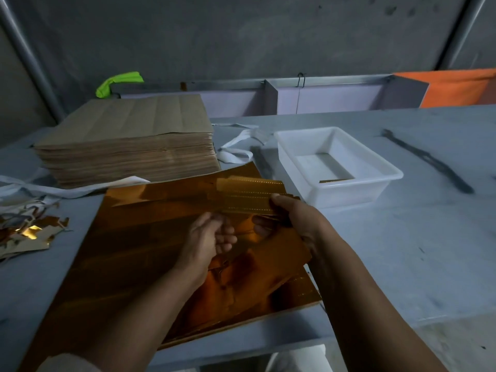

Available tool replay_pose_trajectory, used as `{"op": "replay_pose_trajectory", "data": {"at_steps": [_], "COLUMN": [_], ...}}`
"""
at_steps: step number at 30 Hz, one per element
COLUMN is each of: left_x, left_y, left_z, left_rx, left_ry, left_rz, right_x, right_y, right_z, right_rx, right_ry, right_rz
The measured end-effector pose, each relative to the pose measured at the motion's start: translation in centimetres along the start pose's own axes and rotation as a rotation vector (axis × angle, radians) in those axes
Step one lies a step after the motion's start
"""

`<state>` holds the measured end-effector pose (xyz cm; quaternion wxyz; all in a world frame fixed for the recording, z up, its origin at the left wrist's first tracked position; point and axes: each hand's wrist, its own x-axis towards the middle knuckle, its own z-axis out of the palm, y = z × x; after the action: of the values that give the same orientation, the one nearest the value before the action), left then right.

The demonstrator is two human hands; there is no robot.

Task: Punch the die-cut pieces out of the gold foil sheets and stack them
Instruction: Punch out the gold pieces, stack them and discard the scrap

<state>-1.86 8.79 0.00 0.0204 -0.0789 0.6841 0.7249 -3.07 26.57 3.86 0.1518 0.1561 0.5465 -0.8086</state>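
Tabletop [402, 237] of pale grey runs back to a bare grey wall [241, 36]. Gold foil sheets [139, 237] lie flat on it, with a tall stack of brown sheets [128, 146] behind, a white tub [349, 196] to the right and foil scraps [29, 234] at left. Right hand [295, 218] grips a bundle of die-cut pieces [249, 194] above the sheets; left hand [206, 237] curls just beside them, contact unclear.
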Motion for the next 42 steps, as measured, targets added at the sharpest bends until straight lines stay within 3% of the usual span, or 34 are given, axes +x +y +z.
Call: {"op": "replay_pose_trajectory", "data": {"at_steps": [4,7,16,32,36,42], "left_x": [-0.3,-0.2,0.2,0.0,-0.2,0.1], "left_y": [0.3,0.8,0.4,-1.0,-1.0,-1.0], "left_z": [0.6,1.2,1.8,0.8,0.6,0.0], "left_rx": [0.341,0.440,0.510,0.169,0.115,0.091], "left_ry": [-0.306,-0.456,-0.546,-0.360,-0.286,-0.171], "left_rz": [0.045,0.046,0.086,0.098,0.089,0.055], "right_x": [0.3,0.3,-0.2,0.5,0.6,0.5], "right_y": [-0.1,-0.1,-0.2,0.5,0.5,0.4], "right_z": [0.5,0.5,-0.9,-1.5,-1.6,-1.7], "right_rx": [0.054,0.012,-0.148,0.275,0.260,0.252], "right_ry": [-0.033,-0.025,0.010,0.079,0.177,0.144], "right_rz": [-0.032,-0.043,-0.029,-0.030,-0.023,-0.014]}}
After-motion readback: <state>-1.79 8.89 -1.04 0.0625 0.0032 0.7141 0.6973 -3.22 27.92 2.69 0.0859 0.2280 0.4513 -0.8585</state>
